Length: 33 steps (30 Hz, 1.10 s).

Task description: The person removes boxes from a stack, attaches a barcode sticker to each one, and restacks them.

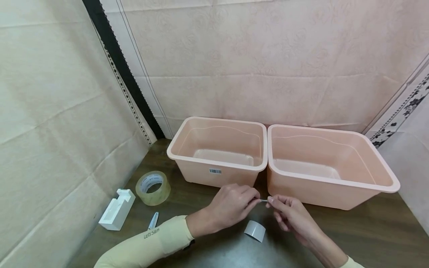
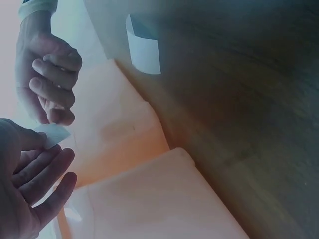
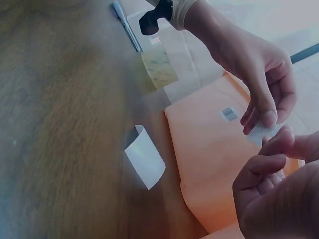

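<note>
A small whitish slip, like a paper label [image 3: 260, 134], is held between both hands in front of the bins. My left hand [image 1: 231, 205] pinches it by thumb and fingertips, the other fingers loosely bent. From the other side, my right hand [image 1: 295, 217] pinches its edge between thumb and index finger, with the remaining fingers curled. Seen from the head, the slip is nearly edge-on. Below the hands, a curled white piece of paper [image 1: 255, 230] lies on the table, arched upward in the middle.
Two pink plastic bins [image 1: 217, 178] [image 1: 311, 190] stand side by side at the back; the left one bears a barcode sticker [image 1: 215, 171]. To the left lie a roll of clear tape [image 1: 142, 185], a white block-shaped holder [image 1: 117, 212] and a light-blue tool [image 1: 153, 220], partly behind the sleeve.
</note>
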Motion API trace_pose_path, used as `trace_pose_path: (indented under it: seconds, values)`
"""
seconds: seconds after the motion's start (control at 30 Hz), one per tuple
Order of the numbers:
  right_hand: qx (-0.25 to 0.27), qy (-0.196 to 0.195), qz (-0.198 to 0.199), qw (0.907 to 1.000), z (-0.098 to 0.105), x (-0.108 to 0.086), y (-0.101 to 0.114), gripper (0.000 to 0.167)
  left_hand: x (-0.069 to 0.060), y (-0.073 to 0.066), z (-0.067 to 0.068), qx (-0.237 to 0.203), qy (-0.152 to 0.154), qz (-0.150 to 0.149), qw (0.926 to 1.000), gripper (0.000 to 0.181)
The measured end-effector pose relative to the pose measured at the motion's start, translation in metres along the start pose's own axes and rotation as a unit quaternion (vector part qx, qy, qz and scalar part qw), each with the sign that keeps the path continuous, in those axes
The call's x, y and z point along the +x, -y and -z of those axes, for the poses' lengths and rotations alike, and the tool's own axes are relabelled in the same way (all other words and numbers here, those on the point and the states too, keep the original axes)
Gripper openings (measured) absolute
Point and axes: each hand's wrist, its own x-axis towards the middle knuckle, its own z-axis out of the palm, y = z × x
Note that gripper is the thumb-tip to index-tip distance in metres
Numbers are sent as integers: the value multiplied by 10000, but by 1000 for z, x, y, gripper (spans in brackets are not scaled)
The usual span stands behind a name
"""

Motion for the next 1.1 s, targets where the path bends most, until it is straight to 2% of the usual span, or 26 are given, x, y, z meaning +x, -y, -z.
trace_pose_path:
  seconds: [0.1,0.17,0.4,0.47,0.5,0.57,0.63,0.7,0.77,0.83,0.93,0.97,1.03,1.1]
  values:
    - [107,9,157,9998,3,0,-3,23,1,-1,-4,0,-18,9,10000,8]
    - [63,-138,239,9996,5,0,-5,21,2,-3,-8,-29,43,64,10000,11]
    - [-672,-990,413,9920,12,-6,-9,18,9,-7,-18,-391,482,322,9976,14]
    - [-1011,-1076,701,9866,17,-8,-10,19,12,-9,-20,-477,548,350,9967,13]
    - [-1295,-1115,928,9809,20,-9,-11,19,13,-9,-21,-562,581,371,9960,12]
    - [-1954,-1253,1448,9618,27,-11,-14,18,18,-11,-23,-800,681,442,9935,11]
    - [-2595,-1469,2007,9332,35,-13,-18,13,23,-11,-26,-1210,886,568,9871,11]
    - [-3117,-1720,2504,9003,43,-15,-21,10,28,-12,-30,-1733,1200,707,9750,13]
    - [-3437,-1892,2996,8697,53,-17,-24,12,33,-14,-35,-2330,1553,866,9561,16]
    - [-3763,-2101,3479,8326,65,-19,-25,18,38,-16,-41,-2865,1867,996,9344,18]
    - [-4148,-2439,4009,7796,86,-21,-27,26,46,-20,-53,-3433,2111,1088,9087,22]
    - [-4249,-2562,4094,7656,93,-22,-27,28,49,-22,-58,-3578,2164,1122,9014,24]
    - [-4409,-2761,4133,7474,108,-25,-28,31,54,-26,-67,-3803,2211,1157,8906,28]
    - [-4551,-2902,4090,7358,120,-29,-29,32,59,-30,-75,-4070,2272,1262,8757,29]
